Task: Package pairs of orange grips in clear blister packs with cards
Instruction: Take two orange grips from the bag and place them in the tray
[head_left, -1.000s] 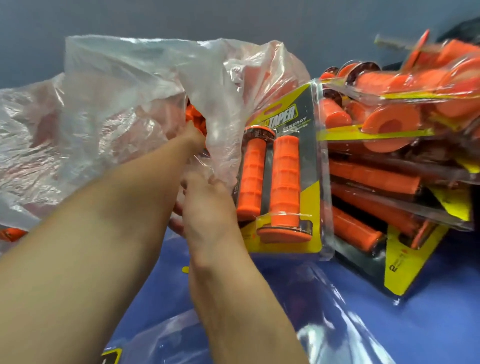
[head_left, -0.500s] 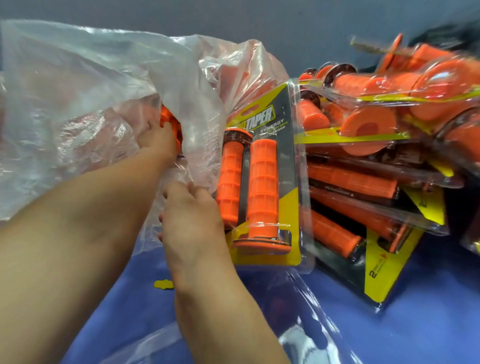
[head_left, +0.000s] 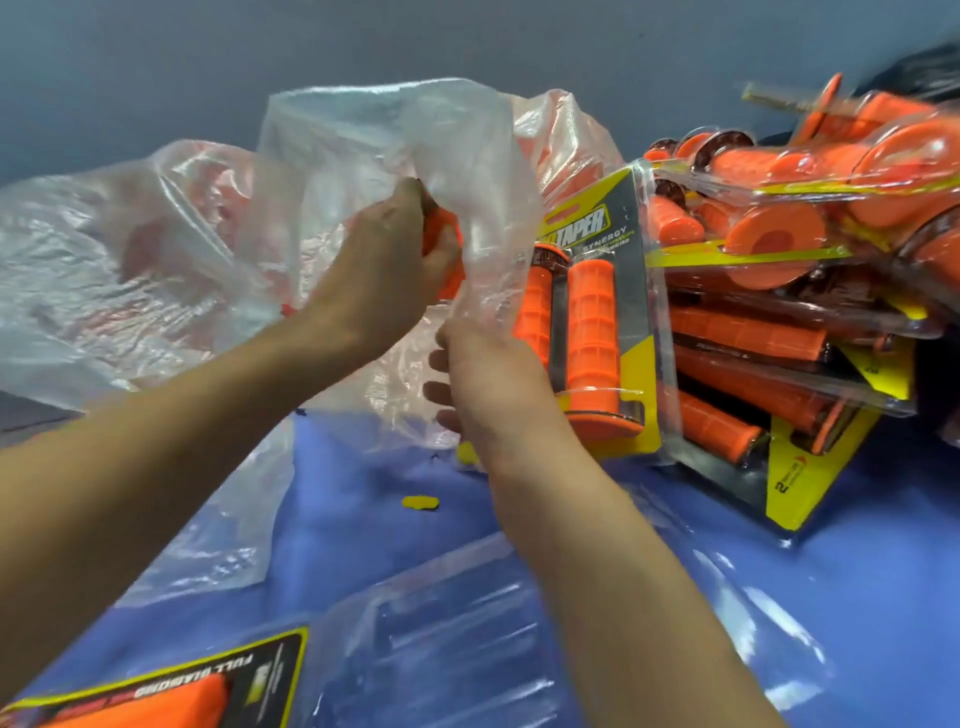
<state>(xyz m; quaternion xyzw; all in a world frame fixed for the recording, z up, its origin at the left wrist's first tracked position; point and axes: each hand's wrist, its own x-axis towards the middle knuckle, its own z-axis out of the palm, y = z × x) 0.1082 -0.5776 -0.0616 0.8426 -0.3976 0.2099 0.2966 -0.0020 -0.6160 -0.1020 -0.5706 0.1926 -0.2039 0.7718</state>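
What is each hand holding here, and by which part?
Left hand grips an orange grip, hold point hidden; right hand pinches the clear bag at its mouth.

Wall: plain matte blue-grey wall (head_left: 208, 62), ran across the whole top of the frame, unmarked, evenly and softly lit.
Work surface: smooth bright-blue tabletop (head_left: 857, 597), filled the lower half, paler toward the lower right.
Dark black shape (head_left: 930, 57), upper right corner, blurred, kind not discernible.
Dull grey strip (head_left: 26, 415), left edge at mid-height, bordering the blue.
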